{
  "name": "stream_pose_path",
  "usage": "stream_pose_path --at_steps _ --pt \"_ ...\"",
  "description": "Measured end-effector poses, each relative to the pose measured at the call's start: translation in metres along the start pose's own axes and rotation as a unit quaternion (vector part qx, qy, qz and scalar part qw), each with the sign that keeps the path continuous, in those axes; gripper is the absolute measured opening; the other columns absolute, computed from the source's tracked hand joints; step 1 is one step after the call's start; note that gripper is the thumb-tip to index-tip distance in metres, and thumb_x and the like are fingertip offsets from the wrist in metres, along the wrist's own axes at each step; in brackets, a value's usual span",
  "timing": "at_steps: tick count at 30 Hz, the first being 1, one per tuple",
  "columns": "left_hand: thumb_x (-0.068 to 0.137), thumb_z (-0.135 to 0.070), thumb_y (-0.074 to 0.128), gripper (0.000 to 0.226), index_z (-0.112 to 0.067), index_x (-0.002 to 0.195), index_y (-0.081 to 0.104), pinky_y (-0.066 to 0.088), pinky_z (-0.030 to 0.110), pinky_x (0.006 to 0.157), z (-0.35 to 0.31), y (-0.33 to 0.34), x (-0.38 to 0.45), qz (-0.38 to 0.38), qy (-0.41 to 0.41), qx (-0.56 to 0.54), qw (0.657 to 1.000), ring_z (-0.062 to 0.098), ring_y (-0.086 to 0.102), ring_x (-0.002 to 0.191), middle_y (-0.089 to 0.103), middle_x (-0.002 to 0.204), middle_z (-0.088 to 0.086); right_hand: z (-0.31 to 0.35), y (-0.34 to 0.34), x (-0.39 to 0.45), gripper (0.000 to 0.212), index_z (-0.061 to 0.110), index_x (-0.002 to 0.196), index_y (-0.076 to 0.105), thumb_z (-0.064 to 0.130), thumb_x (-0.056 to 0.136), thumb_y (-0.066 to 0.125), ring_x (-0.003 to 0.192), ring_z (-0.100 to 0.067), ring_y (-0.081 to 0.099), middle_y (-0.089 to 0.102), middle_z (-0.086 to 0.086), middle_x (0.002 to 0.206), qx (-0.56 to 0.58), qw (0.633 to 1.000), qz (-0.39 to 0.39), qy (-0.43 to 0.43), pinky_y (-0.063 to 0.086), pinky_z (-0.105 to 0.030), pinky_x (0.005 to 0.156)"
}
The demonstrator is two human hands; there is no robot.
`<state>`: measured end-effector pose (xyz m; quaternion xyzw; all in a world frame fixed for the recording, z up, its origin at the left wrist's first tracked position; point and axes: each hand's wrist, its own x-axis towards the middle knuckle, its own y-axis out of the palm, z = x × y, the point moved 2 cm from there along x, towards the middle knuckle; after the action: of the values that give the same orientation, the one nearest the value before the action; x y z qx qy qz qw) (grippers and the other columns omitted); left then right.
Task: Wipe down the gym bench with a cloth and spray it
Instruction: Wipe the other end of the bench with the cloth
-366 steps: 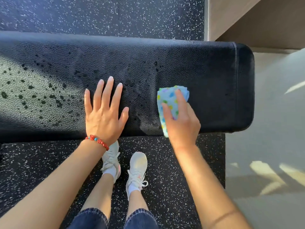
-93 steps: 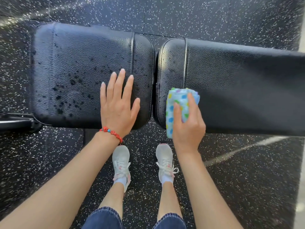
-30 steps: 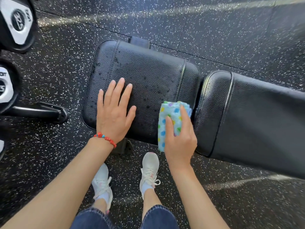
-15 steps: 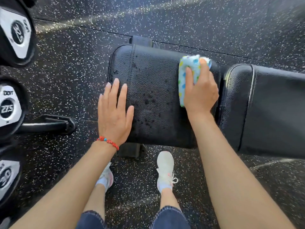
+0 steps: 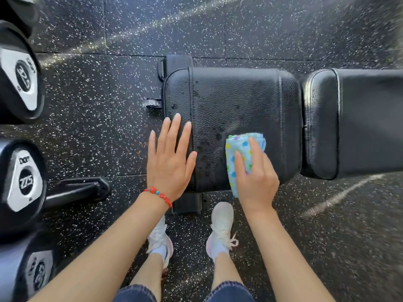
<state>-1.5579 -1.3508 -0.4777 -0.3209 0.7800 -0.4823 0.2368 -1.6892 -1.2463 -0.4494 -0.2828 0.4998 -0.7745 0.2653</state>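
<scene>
The black gym bench has a short seat pad (image 5: 235,101) in the middle and a longer back pad (image 5: 357,123) to the right. Dark wet droplets lie on the seat pad's near half. My right hand (image 5: 255,177) presses a folded light-blue cloth with coloured spots (image 5: 242,149) onto the seat pad's near right part, fingers laid over it and the thumb along its left side. My left hand (image 5: 170,158) lies flat with straight fingers on the seat pad's near left edge. No spray bottle is in view.
Black dumbbells with silver end plates (image 5: 21,83) sit on a rack along the left edge, and one black handle (image 5: 74,192) points toward the bench. The bench's frame bracket (image 5: 174,62) sticks out behind the seat pad. My white shoes (image 5: 220,227) stand on speckled rubber floor.
My right hand has dragged the cloth from the seat pad's far right corner back to its near edge. My left hand has stayed flat on the pad's left side.
</scene>
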Motion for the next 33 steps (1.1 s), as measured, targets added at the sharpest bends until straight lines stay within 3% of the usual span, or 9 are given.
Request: stream_pose_path --at_steps 4,8,12,16,20,24,26,29,33 --pt "0.093 -0.031 0.034 0.054 -0.009 0.141 0.034 0.020 0.056 0.109 0.002 0.004 -0.001 -0.013 -0.004 -0.004 1.000 0.031 0.020 0.139 0.028 0.150 0.016 0.010 0.006 0.046 0.038 0.003 0.117 0.059 0.025 0.087 0.059 0.077 -0.039 0.063 0.066 -0.022 0.089 0.037 0.998 0.020 0.042 0.049 -0.039 0.059" --pt "0.093 -0.031 0.036 0.054 -0.009 0.141 0.034 0.021 0.055 0.109 0.001 0.005 -0.002 -0.015 -0.008 0.001 1.000 0.031 0.021 0.139 0.027 0.150 0.015 0.016 0.028 0.114 0.043 0.017 0.131 0.049 0.036 0.093 0.049 0.098 -0.035 0.056 0.063 -0.015 0.111 0.027 0.997 0.011 0.066 0.032 -0.036 0.073" --pt "0.092 -0.031 0.036 0.054 -0.007 0.141 0.035 0.021 0.054 0.109 0.000 0.003 -0.003 -0.018 -0.017 0.007 1.000 0.030 0.024 0.138 0.029 0.149 0.016 0.022 0.029 0.104 0.043 0.017 0.131 0.049 0.036 0.092 0.050 0.094 -0.032 0.058 0.064 -0.012 0.106 0.044 0.997 -0.001 0.061 0.034 -0.035 0.069" --pt "0.093 -0.030 0.035 0.053 -0.006 0.140 0.035 0.021 0.052 0.109 -0.001 -0.002 -0.009 -0.014 -0.034 0.012 0.999 0.030 0.026 0.138 0.029 0.149 0.016 0.035 0.020 0.034 0.041 0.006 0.122 0.057 0.029 0.088 0.057 0.073 -0.035 0.063 0.066 -0.017 0.087 0.043 0.999 0.021 0.012 0.048 -0.035 0.054" --pt "0.094 -0.030 0.035 0.053 -0.007 0.141 0.034 0.021 0.052 0.109 0.005 -0.004 -0.023 -0.005 -0.038 0.017 0.999 0.028 0.026 0.138 0.029 0.149 0.015 0.040 0.013 -0.016 0.040 -0.001 0.116 0.059 0.027 0.088 0.055 0.064 -0.030 0.063 0.067 -0.016 0.081 0.046 0.997 0.037 -0.042 0.054 -0.034 0.051" --pt "0.094 -0.031 0.034 0.053 -0.008 0.142 0.033 0.021 0.052 0.110 0.012 -0.005 -0.033 0.002 -0.041 0.025 0.999 0.028 0.024 0.138 0.029 0.149 0.014 0.047 0.015 0.011 0.038 0.000 0.113 0.062 0.027 0.087 0.059 0.067 -0.034 0.064 0.066 -0.018 0.080 0.063 0.996 0.049 -0.032 0.051 -0.035 0.052" --pt "0.094 -0.031 0.034 0.053 -0.008 0.142 0.032 0.021 0.053 0.110 0.013 -0.005 -0.036 0.002 -0.046 0.024 0.999 0.028 0.023 0.138 0.030 0.149 0.015 0.056 0.022 0.043 0.039 0.006 0.120 0.059 0.028 0.087 0.060 0.076 -0.036 0.063 0.066 -0.019 0.090 0.072 0.996 0.048 0.012 0.047 -0.036 0.057" --pt "0.093 -0.032 0.034 0.054 -0.008 0.142 0.032 0.022 0.053 0.109 0.013 -0.005 -0.037 0.007 -0.045 0.026 0.999 0.028 0.023 0.138 0.030 0.149 0.014 0.069 0.042 0.098 0.043 0.020 0.132 0.047 0.038 0.092 0.049 0.097 -0.031 0.058 0.063 -0.011 0.110 0.054 0.996 0.052 0.042 0.039 -0.037 0.070" --pt "0.094 -0.033 0.034 0.054 -0.008 0.142 0.033 0.021 0.052 0.109 0.016 -0.006 -0.036 0.018 -0.042 0.027 0.999 0.027 0.023 0.138 0.030 0.149 0.014 0.077 0.050 0.113 0.045 0.022 0.135 0.042 0.041 0.094 0.043 0.098 -0.029 0.057 0.062 -0.009 0.111 0.019 0.998 0.053 0.029 0.041 -0.036 0.069"
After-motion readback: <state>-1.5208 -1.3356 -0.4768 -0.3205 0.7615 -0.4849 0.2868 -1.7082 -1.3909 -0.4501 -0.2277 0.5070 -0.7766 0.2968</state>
